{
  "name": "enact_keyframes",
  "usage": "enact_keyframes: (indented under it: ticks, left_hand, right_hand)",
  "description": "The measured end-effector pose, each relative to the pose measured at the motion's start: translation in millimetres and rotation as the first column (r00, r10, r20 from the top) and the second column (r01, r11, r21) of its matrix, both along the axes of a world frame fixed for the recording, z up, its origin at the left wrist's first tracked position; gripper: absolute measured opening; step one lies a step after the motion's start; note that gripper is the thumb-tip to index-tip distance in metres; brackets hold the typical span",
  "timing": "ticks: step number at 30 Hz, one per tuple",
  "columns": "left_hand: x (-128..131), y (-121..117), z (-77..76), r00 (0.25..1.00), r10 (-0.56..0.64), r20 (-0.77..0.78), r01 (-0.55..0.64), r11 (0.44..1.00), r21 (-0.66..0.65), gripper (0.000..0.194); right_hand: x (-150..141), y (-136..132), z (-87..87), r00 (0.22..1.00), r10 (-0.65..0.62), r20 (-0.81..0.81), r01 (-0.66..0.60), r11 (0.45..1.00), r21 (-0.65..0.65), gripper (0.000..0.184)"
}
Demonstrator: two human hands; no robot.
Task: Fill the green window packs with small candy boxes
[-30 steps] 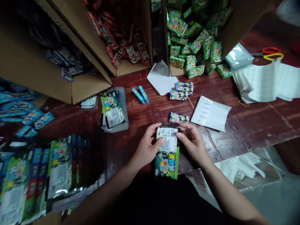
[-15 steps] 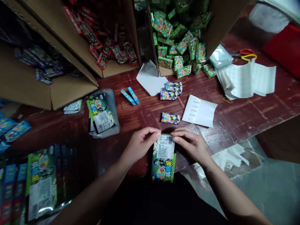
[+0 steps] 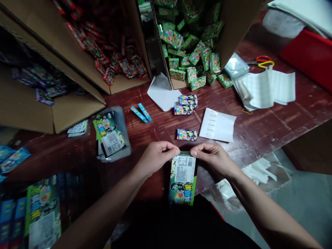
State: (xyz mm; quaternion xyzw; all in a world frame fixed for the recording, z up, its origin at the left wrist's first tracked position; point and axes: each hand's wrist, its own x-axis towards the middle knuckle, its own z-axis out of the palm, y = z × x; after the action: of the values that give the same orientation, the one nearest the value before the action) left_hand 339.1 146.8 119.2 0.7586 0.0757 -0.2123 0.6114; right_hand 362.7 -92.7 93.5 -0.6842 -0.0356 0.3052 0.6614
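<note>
Counter [image 3: 259, 131]: dark red-brown wood, scuffed, carrying everything below; the green packet serves as landmark
Cardboard boxes: three stand open on their sides well beyond the green packet — the left box [image 3: 64, 110] with blue packs, the middle box [image 3: 124, 81] with red packs, the right box [image 3: 233, 31] spilling small green cartons [image 3: 192, 74] onto the counter
White sheets [image 3: 269, 88]: far right of the green packet, lying in a loose pile, red-and-yellow scissors [image 3: 261, 61] just beyond them
Finished packets [image 3: 43, 211]: lower left of the green packet, overlapping, glossy
Tray of packets [image 3: 111, 136]: left of the green packet, apart from it
Label sheet [image 3: 218, 125]: just beyond and right of the green packet
Green packet [image 3: 183, 180]: at the near edge of the counter, upright to the view, white barcode label on its upper half, cartoon print below
Left hand [image 3: 155, 160]: fingers pinched on the top left corner of the green packet
Right hand [image 3: 214, 159]: fingers pinched on the top right corner — both hands grasp it together
Small dark pack [image 3: 186, 135]: lies flat just beyond the green packet, between the hands and three more such packs [image 3: 185, 104]
Two blue sticks [image 3: 141, 112]: beyond and left of the green packet, side by side
</note>
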Motion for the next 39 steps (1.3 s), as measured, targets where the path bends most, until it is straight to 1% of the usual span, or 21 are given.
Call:
enact_keyframes:
  ticks: [3, 6, 8, 10, 14, 16, 18, 21, 23, 25, 26, 28, 30, 31, 33, 35, 36, 37, 39]
  left_hand:
    - [4, -1, -1.0, 0.999, -0.015, -0.028, 0.014, 1.0, -0.018, 0.023]
    - [7, -3, -0.5, 0.999, -0.044, -0.023, 0.043, 0.998, -0.051, 0.019]
    - [10, -4, -0.5, 0.998, -0.061, -0.01, 0.06, 0.996, -0.061, 0.016]
    - [14, -4, -1.0, 0.997, -0.075, -0.024, 0.074, 0.995, -0.064, 0.016]
    - [20, -5, -0.9, 0.993, -0.106, -0.056, 0.101, 0.99, -0.095, 0.018]
    - [19, -5, 0.6, 0.99, -0.127, -0.055, 0.12, 0.985, -0.125, 0.019]
    - [16, -4, 2.2, 0.988, -0.143, -0.051, 0.134, 0.979, -0.157, 0.022]
    - [11, -3, 3.8, 0.99, -0.138, 0.014, 0.138, 0.978, -0.158, 0.021]
    - [10, -4, 4.7, 0.981, -0.156, 0.112, 0.169, 0.978, -0.125, 0.014]
    - [10, -4, 6.0, 0.957, -0.209, 0.2, 0.227, 0.971, -0.076, 0.012]
    - [11, -4, 6.7, 0.944, -0.238, 0.227, 0.254, 0.966, -0.044, 0.012]
    - [13, -3, 7.9, 0.931, -0.282, 0.233, 0.284, 0.959, 0.027, 0.014]
    - [15, -1, 7.5, 0.926, -0.313, 0.213, 0.295, 0.949, 0.11, 0.014]
    - [17, 0, 6.5, 0.921, -0.331, 0.207, 0.302, 0.94, 0.161, 0.014]
    - [20, 1, 3.6, 0.899, -0.372, 0.231, 0.303, 0.909, 0.286, 0.013]
    - [25, 0, 0.8, 0.863, -0.394, 0.318, 0.238, 0.87, 0.432, 0.012]
    - [27, -1, -0.1, 0.841, -0.39, 0.374, 0.18, 0.855, 0.486, 0.011]
    - [29, -4, -0.3, 0.82, -0.379, 0.429, 0.121, 0.847, 0.517, 0.011]
    - [34, -12, 1.0, 0.792, -0.342, 0.505, 0.041, 0.856, 0.516, 0.015]
  right_hand:
    - [2, -6, 0.0, 0.998, 0.006, 0.057, -0.006, 1.0, -0.007, 0.021]
    - [3, -13, 0.0, 0.989, 0.063, 0.13, -0.06, 0.998, -0.029, 0.02]
    - [2, -16, -0.5, 0.986, 0.084, 0.142, -0.081, 0.996, -0.022, 0.021]
    - [2, -16, -1.3, 0.991, 0.075, 0.108, -0.075, 0.997, -0.005, 0.021]
    - [3, -12, -1.8, 0.995, -0.002, -0.097, 0.007, 0.999, 0.051, 0.021]
    - [5, -13, 0.0, 0.99, 0.003, -0.14, 0.004, 0.999, 0.051, 0.022]
    - [7, -17, 2.7, 0.996, 0.044, -0.08, -0.042, 0.999, 0.018, 0.022]
    - [9, -25, 6.3, 0.988, 0.117, 0.098, -0.116, 0.993, -0.018, 0.02]
    - [11, -29, 7.8, 0.958, 0.184, 0.218, -0.184, 0.983, -0.019, 0.018]
    - [12, -31, 9.6, 0.919, 0.251, 0.303, -0.255, 0.967, -0.026, 0.021]
    - [13, -32, 11.0, 0.901, 0.283, 0.329, -0.286, 0.958, -0.04, 0.022]
    - [17, -33, 15.3, 0.859, 0.353, 0.371, -0.343, 0.934, -0.096, 0.023]
    - [27, -35, 21.0, 0.789, 0.435, 0.434, -0.385, 0.901, -0.202, 0.024]
    - [37, -37, 23.7, 0.74, 0.473, 0.479, -0.384, 0.881, -0.277, 0.025]
    - [64, -40, 26.9, 0.616, 0.537, 0.576, -0.314, 0.839, -0.445, 0.032]
    - [101, -44, 25.0, 0.482, 0.612, 0.627, -0.198, 0.774, -0.602, 0.048]
    - [121, -46, 22.1, 0.421, 0.665, 0.616, -0.161, 0.724, -0.671, 0.057]
    - [139, -48, 18.6, 0.381, 0.732, 0.565, -0.145, 0.651, -0.745, 0.064]
    - [169, -52, 12.7, 0.334, 0.832, 0.444, -0.157, 0.513, -0.844, 0.068]
